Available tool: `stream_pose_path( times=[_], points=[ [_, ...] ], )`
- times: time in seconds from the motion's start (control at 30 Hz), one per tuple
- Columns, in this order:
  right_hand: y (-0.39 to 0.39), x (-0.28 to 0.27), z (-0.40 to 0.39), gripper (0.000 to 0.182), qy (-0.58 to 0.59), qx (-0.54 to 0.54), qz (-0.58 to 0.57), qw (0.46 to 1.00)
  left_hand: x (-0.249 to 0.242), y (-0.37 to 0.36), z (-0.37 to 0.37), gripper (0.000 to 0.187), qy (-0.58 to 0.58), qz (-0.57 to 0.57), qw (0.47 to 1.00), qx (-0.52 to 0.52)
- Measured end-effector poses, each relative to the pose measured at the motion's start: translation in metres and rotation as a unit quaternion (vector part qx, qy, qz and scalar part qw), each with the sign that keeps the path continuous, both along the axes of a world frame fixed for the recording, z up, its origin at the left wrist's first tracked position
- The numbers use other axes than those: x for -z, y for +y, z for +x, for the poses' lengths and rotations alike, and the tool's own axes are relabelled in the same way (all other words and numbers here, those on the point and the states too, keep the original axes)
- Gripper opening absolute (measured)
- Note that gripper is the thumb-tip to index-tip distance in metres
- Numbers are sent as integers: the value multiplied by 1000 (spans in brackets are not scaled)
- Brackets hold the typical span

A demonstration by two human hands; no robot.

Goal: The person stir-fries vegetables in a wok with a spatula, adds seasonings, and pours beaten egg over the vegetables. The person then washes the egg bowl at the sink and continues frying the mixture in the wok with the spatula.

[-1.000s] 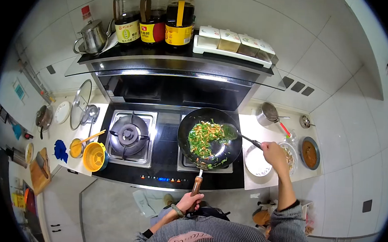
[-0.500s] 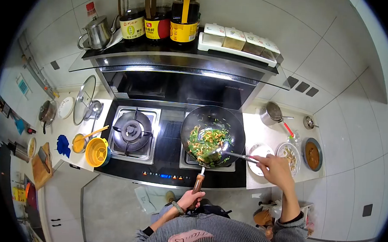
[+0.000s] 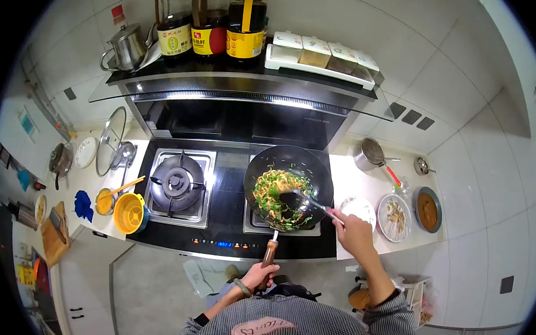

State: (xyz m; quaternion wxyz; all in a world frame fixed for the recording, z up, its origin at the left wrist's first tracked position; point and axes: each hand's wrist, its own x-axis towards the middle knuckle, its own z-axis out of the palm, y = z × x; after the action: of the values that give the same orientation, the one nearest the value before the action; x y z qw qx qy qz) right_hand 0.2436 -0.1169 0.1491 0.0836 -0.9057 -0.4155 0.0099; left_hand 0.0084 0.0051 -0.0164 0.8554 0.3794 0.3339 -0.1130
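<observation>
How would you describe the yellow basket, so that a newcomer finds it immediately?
Start at the black stove and find its left burner, which bears no pan. Just left of it, near the counter's front edge, sits the round yellow basket. Its slotted wall sets it apart from the bowl beside it, which holds chopsticks.

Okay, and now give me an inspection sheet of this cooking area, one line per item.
Surface: black cooktop, left burner without a pan; pale counter to the right.
Job's things: wok at the right burner, holding chopped green and pale food; spatula in it.
Clutter: saucepan, plate with scraps and yellow basket at the sides.
Hands: left grips the wok's wooden handle; right holds the spatula.
Cables: nothing seen.
Surroundings: three large bottles and condiment boxes above the hood; tiled walls.
</observation>
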Motion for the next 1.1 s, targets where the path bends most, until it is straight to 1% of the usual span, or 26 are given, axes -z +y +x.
stream_pose_path(
  times=[0.03,0.1,0.13,0.2,0.27,0.3,0.33,0.4,0.43,0.47,0.53,0.57,0.63,0.67,0.73,0.77,0.83,0.93,0.97,1.0,1.07,1.1],
  points=[
    [1,3,7,22,-1,1,3,1000,2,-1,-2,26,3,0,1000,0],
    [-3,0,32,23,34,62,80,994,0,2,2,25,7,-2,1000,-6],
    [-3,-6,46,25,17,76,75,994,-1,2,1,25,8,-2,1000,-9],
    [8,-1,82,29,61,90,13,994,-2,2,1,26,-2,0,1000,-13],
    [25,50,143,32,83,64,32,994,4,1,1,27,-6,1,1000,-11],
    [39,47,151,32,188,55,32,980,6,0,0,28,-11,4,1000,-8],
    [54,45,150,33,291,43,33,955,3,1,0,28,-10,4,1000,-10],
    [72,41,133,31,324,-32,47,944,-5,3,1,28,6,-8,1000,-2],
    [74,34,122,27,287,-71,51,954,-6,4,2,28,9,-9,1000,-4],
    [70,25,111,27,290,-70,49,953,-7,5,2,28,13,-4,1000,-3],
    [55,1,87,21,191,-130,22,973,2,1,1,26,5,-7,1000,-17],
    [45,-12,79,21,194,-127,20,973,3,0,1,26,6,-7,1000,-14],
    [27,-39,67,21,60,-180,-38,981,3,1,2,26,5,-8,1000,-10],
    [18,-54,63,21,60,-178,-39,981,3,0,2,25,4,-7,1000,-13],
    [-1,-81,57,22,13,-171,-40,984,5,1,2,25,3,-5,1000,-13],
    [-10,-91,55,22,13,-169,-40,985,7,1,2,25,3,-9,1000,-13],
    [-27,-103,50,24,70,-107,-85,988,7,2,1,26,2,-11,1000,-11],
    [-24,-62,37,25,48,-69,-114,990,5,1,2,26,-3,-18,1000,-12],
    [-19,-50,34,23,19,-80,-81,993,5,1,2,25,-3,-16,1000,-13],
    [-23,-53,33,23,17,-76,-80,994,4,1,2,25,-4,-12,1000,-13],
    [-25,-67,33,22,12,-59,-55,997,-1,2,2,26,6,-1,1000,-12],
    [-33,-79,33,21,13,-67,-38,997,-1,2,2,26,5,-6,1000,-11]
  ],
)
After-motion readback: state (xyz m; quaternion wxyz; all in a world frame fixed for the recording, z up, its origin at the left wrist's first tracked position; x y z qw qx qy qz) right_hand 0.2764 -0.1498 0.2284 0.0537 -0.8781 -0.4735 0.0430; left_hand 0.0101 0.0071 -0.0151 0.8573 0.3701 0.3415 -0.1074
